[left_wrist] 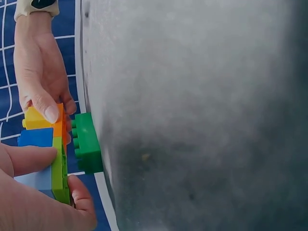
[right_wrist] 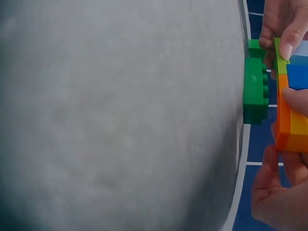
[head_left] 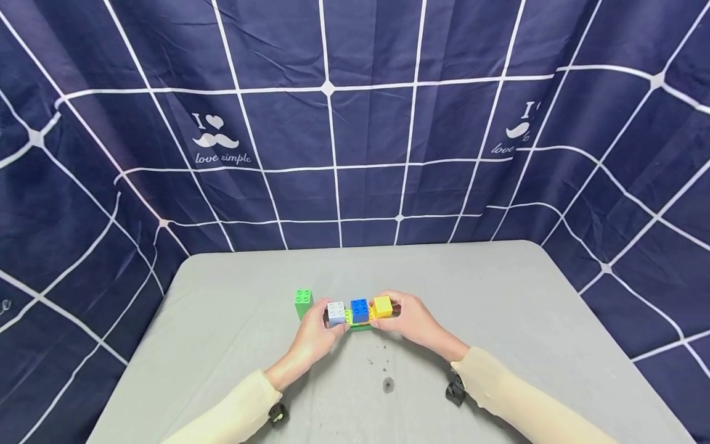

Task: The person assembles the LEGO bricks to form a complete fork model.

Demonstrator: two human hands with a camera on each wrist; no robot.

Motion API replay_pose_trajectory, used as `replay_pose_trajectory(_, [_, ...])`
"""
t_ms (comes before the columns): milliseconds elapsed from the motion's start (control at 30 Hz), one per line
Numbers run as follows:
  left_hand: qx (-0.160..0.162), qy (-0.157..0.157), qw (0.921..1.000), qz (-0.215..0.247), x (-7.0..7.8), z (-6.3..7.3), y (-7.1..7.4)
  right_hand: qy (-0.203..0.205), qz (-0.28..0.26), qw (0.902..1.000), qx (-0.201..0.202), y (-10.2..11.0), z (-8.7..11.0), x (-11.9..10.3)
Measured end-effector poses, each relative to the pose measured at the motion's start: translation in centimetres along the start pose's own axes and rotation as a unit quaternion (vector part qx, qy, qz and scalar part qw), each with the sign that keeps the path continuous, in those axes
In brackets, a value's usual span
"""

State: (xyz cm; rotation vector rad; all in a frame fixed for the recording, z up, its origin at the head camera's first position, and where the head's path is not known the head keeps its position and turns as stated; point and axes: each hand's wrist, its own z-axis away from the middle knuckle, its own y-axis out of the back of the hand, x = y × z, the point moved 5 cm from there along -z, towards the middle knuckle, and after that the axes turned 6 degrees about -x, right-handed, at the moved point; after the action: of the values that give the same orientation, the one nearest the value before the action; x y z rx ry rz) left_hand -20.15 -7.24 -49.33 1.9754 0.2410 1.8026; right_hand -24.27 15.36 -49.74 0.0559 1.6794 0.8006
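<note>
My left hand (head_left: 315, 336) pinches the left end of a joined row of toy building bricks, where a light blue brick (head_left: 336, 313) tops a lime green brick (left_wrist: 61, 180). At the other end, my right hand (head_left: 413, 317) pinches a yellow brick (head_left: 382, 306) and the orange brick (right_wrist: 284, 108) under it. Between the hands stands a blue brick (head_left: 359, 310). Below the row, a long green brick (left_wrist: 87, 142) rests on the table with its studs up. Both wrist views show a gap between it and the row. Some fingertips are hidden behind the bricks.
Left of the row, a tall green brick (head_left: 303, 301) stands on the grey table (head_left: 233, 333). Dark spots (head_left: 387, 385) mark the tabletop in front of the hands. A navy curtain (head_left: 366, 135) with white lines surrounds the table's back and sides.
</note>
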Motion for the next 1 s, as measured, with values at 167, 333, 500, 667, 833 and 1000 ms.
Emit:
replay_pose_trajectory(167, [-0.001,-0.002,1.0000,-0.004,-0.2,-0.1,-0.2,-0.001,0.006,1.0000,-0.002,0.0,-0.2,0.3])
replay_pose_trajectory(333, [-0.001,-0.008,1.0000,0.003,-0.3,-0.3,-0.3,-0.006,0.002,1.0000,-0.006,0.2,-0.3,0.4])
replay_pose_trajectory(500, [0.000,0.003,0.9999,0.012,-0.4,-0.6,-0.4,-0.009,-0.007,0.9997,-0.023,0.2,-0.6,0.6])
replay_pose_trajectory(667, [-0.002,0.012,0.9998,0.017,-0.7,-0.8,-0.4,-0.008,-0.012,0.9994,-0.031,0.2,-0.7,0.8])
replay_pose_trajectory(833, [-0.004,0.020,0.9996,0.019,-0.9,-1.0,-0.4,-0.009,-0.015,0.9993,-0.031,0.2,-0.7,0.9])
replay_pose_trajectory(1000, [-0.008,0.016,0.9998,0.007,-1.1,-1.0,-0.3,-0.010,-0.004,0.9994,-0.033,0.1,-0.7,0.9])
